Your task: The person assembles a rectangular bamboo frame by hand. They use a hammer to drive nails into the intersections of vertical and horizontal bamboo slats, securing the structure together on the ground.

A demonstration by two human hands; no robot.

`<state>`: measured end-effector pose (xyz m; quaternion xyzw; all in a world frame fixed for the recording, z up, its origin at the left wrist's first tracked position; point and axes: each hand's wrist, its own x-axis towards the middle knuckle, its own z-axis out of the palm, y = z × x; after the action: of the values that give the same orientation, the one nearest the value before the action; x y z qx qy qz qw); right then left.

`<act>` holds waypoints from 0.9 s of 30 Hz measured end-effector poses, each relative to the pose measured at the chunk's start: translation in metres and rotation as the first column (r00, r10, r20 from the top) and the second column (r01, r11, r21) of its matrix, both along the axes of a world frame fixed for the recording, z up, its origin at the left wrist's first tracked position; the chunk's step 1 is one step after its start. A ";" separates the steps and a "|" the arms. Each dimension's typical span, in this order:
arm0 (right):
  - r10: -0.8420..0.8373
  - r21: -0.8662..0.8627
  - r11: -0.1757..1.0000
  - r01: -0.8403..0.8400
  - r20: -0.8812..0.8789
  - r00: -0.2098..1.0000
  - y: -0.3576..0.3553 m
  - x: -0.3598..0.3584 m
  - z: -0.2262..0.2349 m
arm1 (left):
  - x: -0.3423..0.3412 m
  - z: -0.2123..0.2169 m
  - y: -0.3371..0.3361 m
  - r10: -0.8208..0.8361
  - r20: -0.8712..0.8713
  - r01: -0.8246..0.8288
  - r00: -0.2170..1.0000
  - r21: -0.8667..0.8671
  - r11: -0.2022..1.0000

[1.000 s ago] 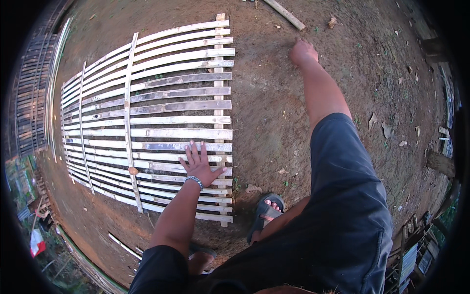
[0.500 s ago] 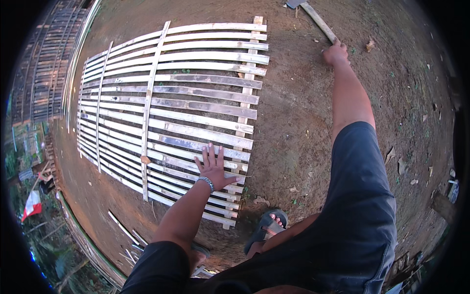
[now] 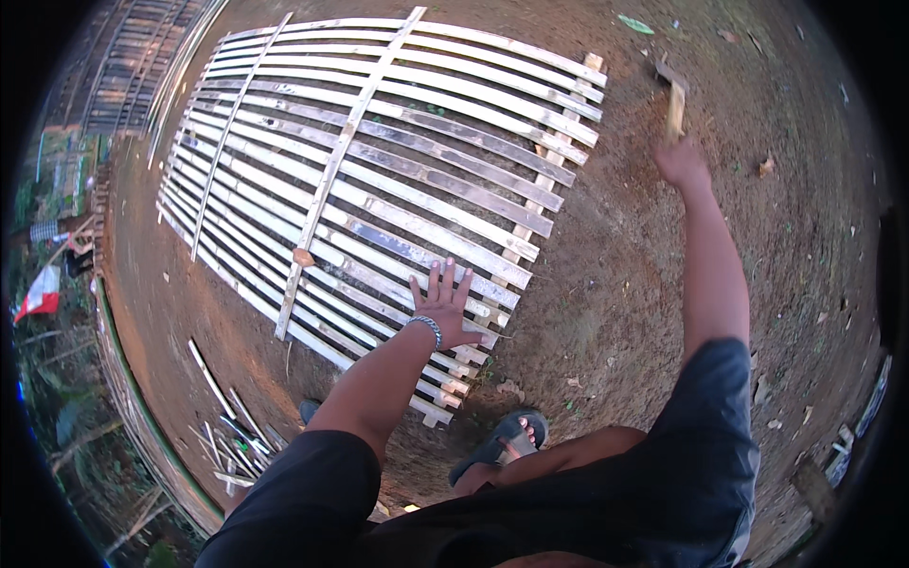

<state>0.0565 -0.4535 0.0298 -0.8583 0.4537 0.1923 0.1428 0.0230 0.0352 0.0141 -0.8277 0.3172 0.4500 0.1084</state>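
On the ground before me lies a panel of pale split-bamboo slats (image 3: 328,178), with crosspieces (image 3: 523,232) running under and over them. My left hand (image 3: 443,308), a chain bracelet at its wrist, rests palm down with fingers spread on the slats close to the panel's right end. Out to the right, beyond the panel and over the bare soil, my right hand (image 3: 684,163) is wrapped round the wooden handle of a hammer (image 3: 676,106). Its dark metal head points away from me. A small brown piece (image 3: 302,257) sits on a crosspiece.
Loose bamboo offcuts (image 3: 232,445) lie at lower left. My sandalled foot (image 3: 502,443) is just off the panel's near right corner. A dark slatted structure (image 3: 133,71) stands at far left, near a red-and-white flag (image 3: 40,292). Dry leaves (image 3: 765,168) dot the soil.
My right hand has drawn the hammer nearer, and its head has swung from upper left to almost straight ahead. The left hand stays on the slats; the whole view has shifted and turned.
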 end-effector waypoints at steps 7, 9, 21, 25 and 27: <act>-0.390 0.677 0.725 0.124 0.256 0.885 0.070 -0.204 -0.046 | 0.006 0.023 0.005 0.024 -0.033 -0.028 0.999 -0.137 0.990; -0.716 0.903 0.373 0.214 0.133 0.685 0.125 -0.211 -0.033 | 0.011 0.039 0.016 0.061 -0.073 -0.074 0.995 -0.193 0.979; -0.960 0.960 0.226 0.164 0.190 0.208 0.146 -0.175 -0.052 | 0.007 0.359 0.084 -0.264 -0.646 -0.657 0.716 -0.496 -0.568; -0.955 0.967 0.219 0.131 0.184 0.233 0.159 -0.176 -0.065 | -0.019 0.421 0.128 -0.411 -0.401 -0.571 0.819 -0.498 -0.652; -0.973 0.978 0.175 0.116 0.154 0.172 0.162 -0.176 -0.066 | -0.018 0.426 0.147 -0.439 -0.339 -0.554 0.832 -0.501 -0.664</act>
<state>-0.1199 -0.2914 -0.0365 -0.3448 0.5048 -0.1347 0.7799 0.0045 0.1827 0.4402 -0.2576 0.4562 0.0862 -0.8474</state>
